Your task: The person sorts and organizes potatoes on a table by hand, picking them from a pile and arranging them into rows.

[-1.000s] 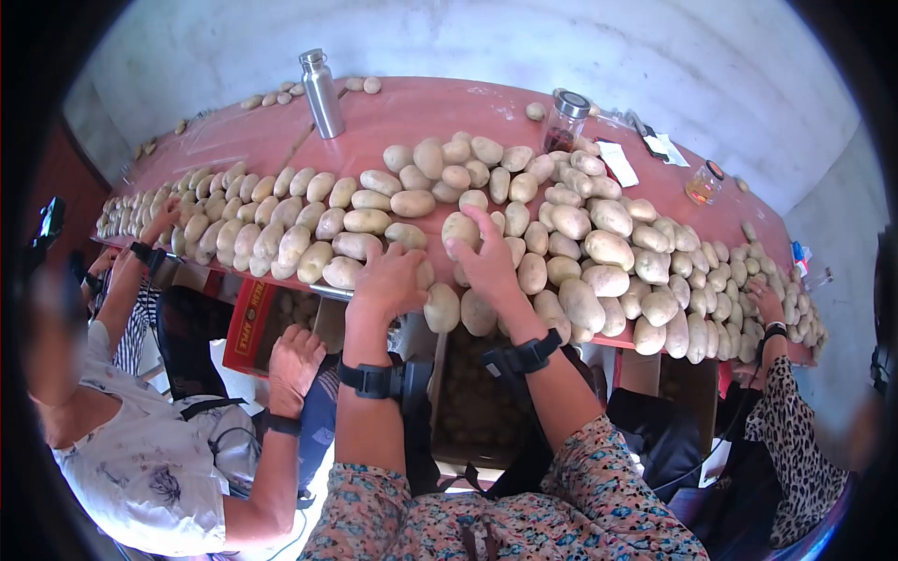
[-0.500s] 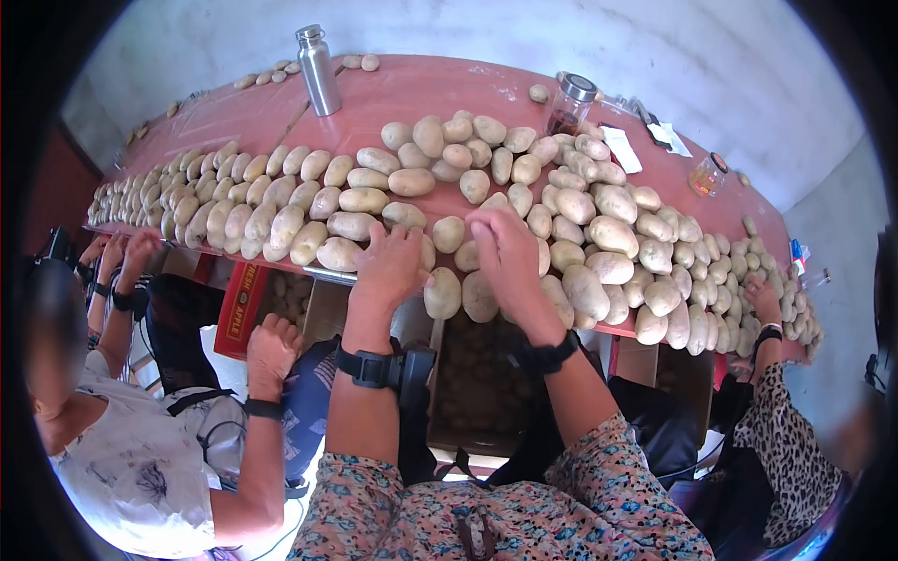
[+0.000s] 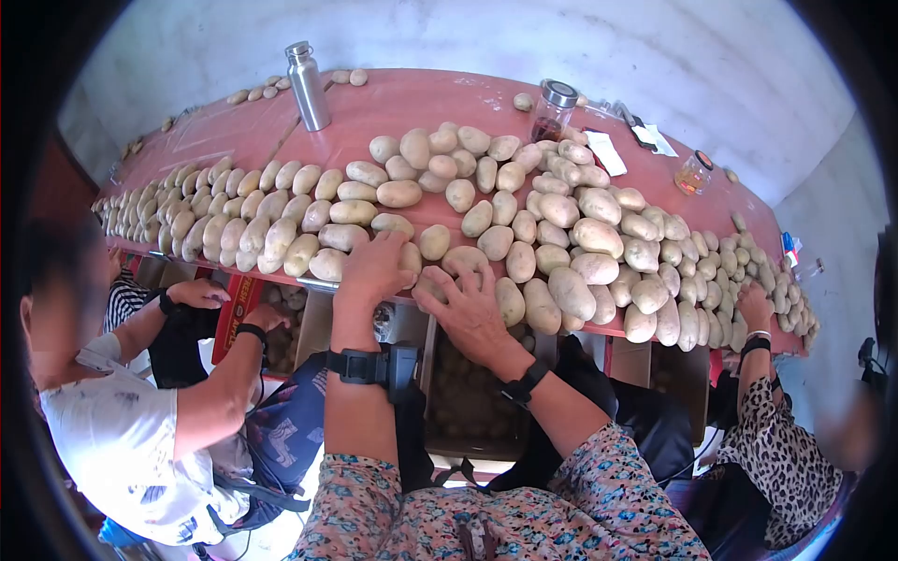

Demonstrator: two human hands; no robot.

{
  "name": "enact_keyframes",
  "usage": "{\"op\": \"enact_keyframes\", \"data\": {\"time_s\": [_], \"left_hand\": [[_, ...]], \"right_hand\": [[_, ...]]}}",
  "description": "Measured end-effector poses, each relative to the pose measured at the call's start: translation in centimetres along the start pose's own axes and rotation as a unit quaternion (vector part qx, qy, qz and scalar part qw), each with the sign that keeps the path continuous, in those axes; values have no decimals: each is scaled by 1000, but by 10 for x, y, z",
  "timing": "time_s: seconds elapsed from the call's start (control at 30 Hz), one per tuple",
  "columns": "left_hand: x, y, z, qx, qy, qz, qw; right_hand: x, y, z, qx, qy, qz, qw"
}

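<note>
The person wears a short-sleeved floral top point(image 3: 468, 524), patterned in pink, teal-blue, white and dark tones, its loose sleeves ending near the elbows. At the left hand point(image 3: 377, 271), the wrist carries a black strap point(image 3: 355, 366) with a rectangular buckle and a blocky dark grey module point(image 3: 402, 367). At the right hand point(image 3: 472, 313), a black wristband point(image 3: 526, 381) circles the wrist. Dark legwear point(image 3: 587, 376) shows around the frame's center.
</note>
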State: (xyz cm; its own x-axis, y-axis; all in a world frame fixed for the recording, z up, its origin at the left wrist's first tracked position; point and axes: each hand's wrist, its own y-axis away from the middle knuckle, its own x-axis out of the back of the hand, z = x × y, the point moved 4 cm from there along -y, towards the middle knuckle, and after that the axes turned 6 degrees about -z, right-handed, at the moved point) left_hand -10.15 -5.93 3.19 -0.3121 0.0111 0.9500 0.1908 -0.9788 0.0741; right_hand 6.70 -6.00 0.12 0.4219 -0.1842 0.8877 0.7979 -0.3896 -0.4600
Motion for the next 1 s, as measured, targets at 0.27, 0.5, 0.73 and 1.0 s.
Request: {"op": "enact_keyframes", "data": {"time_s": [0.27, 0.5, 0.73, 1.0], "left_hand": [[-3, -2, -5, 11, -5, -7, 1000], [0, 9, 10, 16, -33, 6, 999], [5, 2, 18, 8, 18, 49, 999], [40, -13, -4, -21, 438, 335, 834]], "right_hand": [[-7, -6, 3, -76, 34, 15, 996], [-1, -9, 7, -88, -18, -62, 994], [9, -9, 11, -110, -27, -22, 993], [30, -9, 20, -122, -113, 38, 985]]}}
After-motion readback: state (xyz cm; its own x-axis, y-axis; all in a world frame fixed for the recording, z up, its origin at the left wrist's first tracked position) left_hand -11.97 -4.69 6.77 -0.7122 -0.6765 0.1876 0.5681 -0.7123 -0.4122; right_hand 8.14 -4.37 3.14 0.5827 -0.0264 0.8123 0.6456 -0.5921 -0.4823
